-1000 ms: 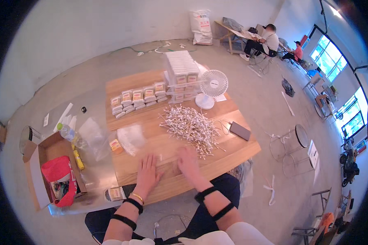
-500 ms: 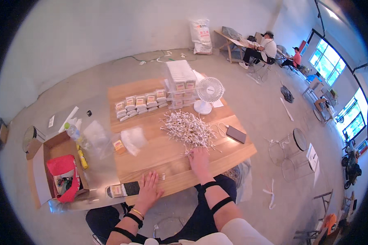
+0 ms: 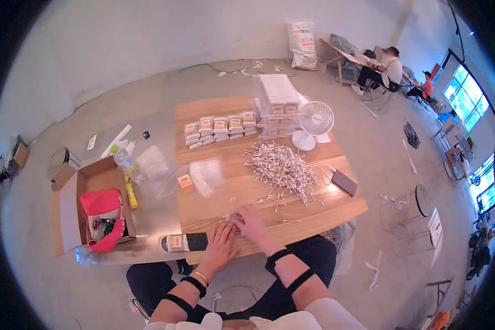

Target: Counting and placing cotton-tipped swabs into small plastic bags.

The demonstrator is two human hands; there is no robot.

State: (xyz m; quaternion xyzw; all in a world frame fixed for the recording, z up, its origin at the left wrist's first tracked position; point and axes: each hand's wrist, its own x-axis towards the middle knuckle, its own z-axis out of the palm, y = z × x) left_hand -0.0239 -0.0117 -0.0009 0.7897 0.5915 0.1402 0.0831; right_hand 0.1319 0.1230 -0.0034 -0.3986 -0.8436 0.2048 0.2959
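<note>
At the table's near edge, my left hand [image 3: 220, 245] lies with its fingers stretched out flat, holding nothing. My right hand [image 3: 250, 224] is right beside it, fingers bent down over a small bunch of cotton swabs [image 3: 229, 218] whose tips poke out past them. Farther back is a large loose heap of white cotton swabs [image 3: 283, 171]. To the left of my left hand, a pack of swabs [image 3: 176, 242] rests on a dark pad [image 3: 197, 242]. Clear plastic bags [image 3: 207, 177] and a small orange card [image 3: 185, 182] lie behind.
Filled swab packs [image 3: 220, 127] and a tall stack of them [image 3: 279, 96] stand at the back near a white fan [image 3: 316, 119]. A power bank [image 3: 344, 183] lies on the right. An open cardboard box [image 3: 66, 215] holds a red bag on the left. Two people sit far right.
My right hand has moved left from the heap's near edge to beside my left hand, bringing some swabs. The view has shifted, so the whole table appears farther right.
</note>
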